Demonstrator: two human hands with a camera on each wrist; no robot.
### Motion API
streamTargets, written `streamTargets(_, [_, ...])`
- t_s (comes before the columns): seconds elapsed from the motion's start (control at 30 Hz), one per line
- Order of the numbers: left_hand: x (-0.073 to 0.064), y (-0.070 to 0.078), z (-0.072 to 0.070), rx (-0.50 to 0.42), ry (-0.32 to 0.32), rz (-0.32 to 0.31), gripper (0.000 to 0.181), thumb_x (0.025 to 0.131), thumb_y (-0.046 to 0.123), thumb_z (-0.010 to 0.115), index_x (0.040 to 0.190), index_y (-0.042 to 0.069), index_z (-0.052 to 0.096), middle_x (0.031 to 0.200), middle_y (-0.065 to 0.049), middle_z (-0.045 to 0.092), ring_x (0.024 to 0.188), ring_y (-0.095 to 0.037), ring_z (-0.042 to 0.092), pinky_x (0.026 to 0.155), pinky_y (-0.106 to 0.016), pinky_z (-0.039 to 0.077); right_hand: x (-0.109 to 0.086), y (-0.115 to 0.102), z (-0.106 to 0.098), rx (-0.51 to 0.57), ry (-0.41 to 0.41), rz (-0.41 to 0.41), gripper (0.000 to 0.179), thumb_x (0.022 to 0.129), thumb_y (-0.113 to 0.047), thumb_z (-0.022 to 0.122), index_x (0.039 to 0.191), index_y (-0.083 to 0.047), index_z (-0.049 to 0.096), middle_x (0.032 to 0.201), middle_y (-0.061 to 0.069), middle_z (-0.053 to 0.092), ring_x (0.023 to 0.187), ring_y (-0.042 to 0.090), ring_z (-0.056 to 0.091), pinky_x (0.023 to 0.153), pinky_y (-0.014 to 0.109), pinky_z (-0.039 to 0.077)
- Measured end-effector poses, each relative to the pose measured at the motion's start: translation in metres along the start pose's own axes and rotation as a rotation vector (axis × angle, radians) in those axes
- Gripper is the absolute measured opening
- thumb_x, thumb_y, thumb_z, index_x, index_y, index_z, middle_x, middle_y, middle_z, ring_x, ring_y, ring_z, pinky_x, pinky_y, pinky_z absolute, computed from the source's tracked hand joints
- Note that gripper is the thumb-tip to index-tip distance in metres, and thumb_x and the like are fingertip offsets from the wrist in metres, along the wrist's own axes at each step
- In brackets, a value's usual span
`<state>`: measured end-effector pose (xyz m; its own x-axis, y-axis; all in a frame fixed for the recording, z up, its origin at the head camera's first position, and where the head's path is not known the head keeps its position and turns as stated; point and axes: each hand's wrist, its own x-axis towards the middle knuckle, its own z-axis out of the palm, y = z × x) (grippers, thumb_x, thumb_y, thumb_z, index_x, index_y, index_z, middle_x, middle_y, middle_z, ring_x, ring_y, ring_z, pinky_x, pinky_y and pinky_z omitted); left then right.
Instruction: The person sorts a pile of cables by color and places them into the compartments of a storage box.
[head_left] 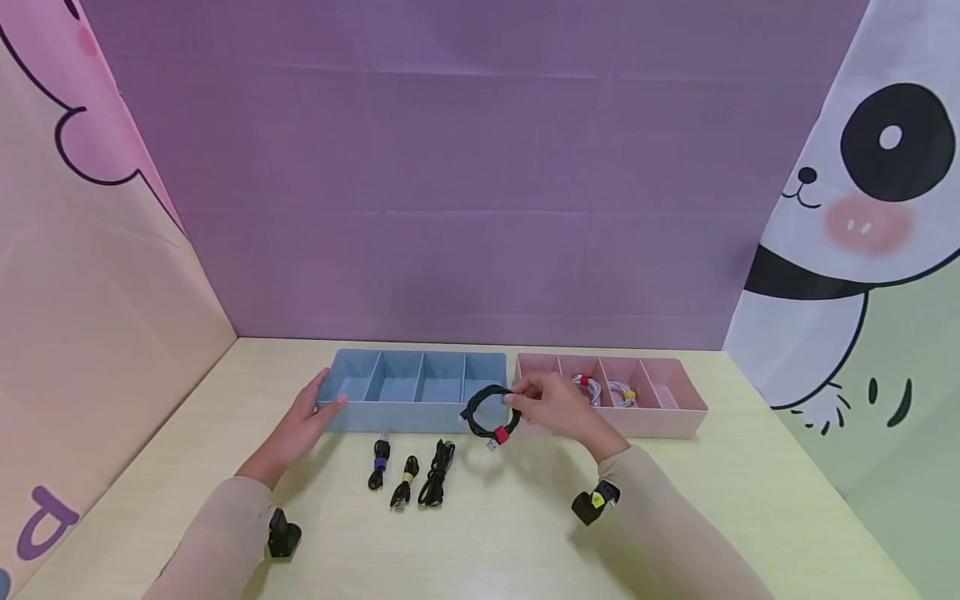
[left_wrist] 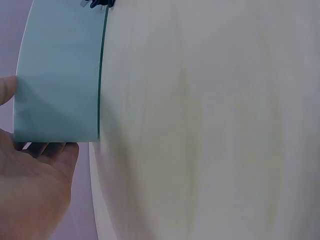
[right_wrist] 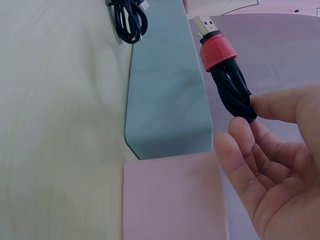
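My right hand (head_left: 551, 404) pinches a coiled black USB cable (head_left: 468, 414) with a red tie, raised in front of the blue box's right end. In the right wrist view, thumb and fingertips meet on the coil of this cable (right_wrist: 232, 90), its metal plug pointing away. At the far left, my left hand (head_left: 303, 421) holds the end of the blue divided box (head_left: 405, 418), thumb at the front rim and fingers along the side. The blue box's compartments show no contents. Beside it, the pink divided box (head_left: 645, 425) holds white cables (head_left: 621, 393) in two middle compartments.
Three bundled black cables lie before the blue box: one with a purple tie (head_left: 380, 464), one with a yellow tie (head_left: 405, 482), and a larger one (head_left: 437, 473). A purple backdrop (head_left: 480, 183) rises behind the pale table (head_left: 480, 550), with printed panels at both sides.
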<state>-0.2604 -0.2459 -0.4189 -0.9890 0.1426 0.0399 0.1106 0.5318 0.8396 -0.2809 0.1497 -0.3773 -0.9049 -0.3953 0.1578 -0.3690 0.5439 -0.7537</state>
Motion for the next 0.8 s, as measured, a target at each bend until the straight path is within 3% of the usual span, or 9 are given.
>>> streamTargets(0.53, [-0.002, 0.005, 0.000, 0.001, 0.007, 0.003, 0.085, 0.107, 0.046, 0.044, 0.159, 0.000, -0.006, 0.163, -0.030, -0.006, 0.148, -0.050, -0.003, 0.114, -0.070, 0.007, 0.010, -0.006, -0.010, 0.027, 0.019, -0.004, 0.018, 0.097, -0.020, 0.069, 0.099, -0.003, 0.072, 0.079, 0.000, 0.067, 0.068, 0.017, 0.063, 0.067, 0.032, 0.054])
streamTargets(0.8, [-0.002, 0.005, -0.001, 0.001, 0.014, 0.015, 0.082, 0.108, 0.044, 0.041, 0.158, -0.002, -0.006, 0.162, -0.030, -0.006, 0.148, -0.050, -0.004, 0.114, -0.068, 0.005, 0.017, -0.006, -0.013, 0.066, 0.045, 0.044, 0.018, 0.097, -0.020, 0.069, 0.102, -0.003, 0.067, 0.083, 0.004, 0.065, 0.075, 0.033, 0.066, 0.064, 0.029, 0.054])
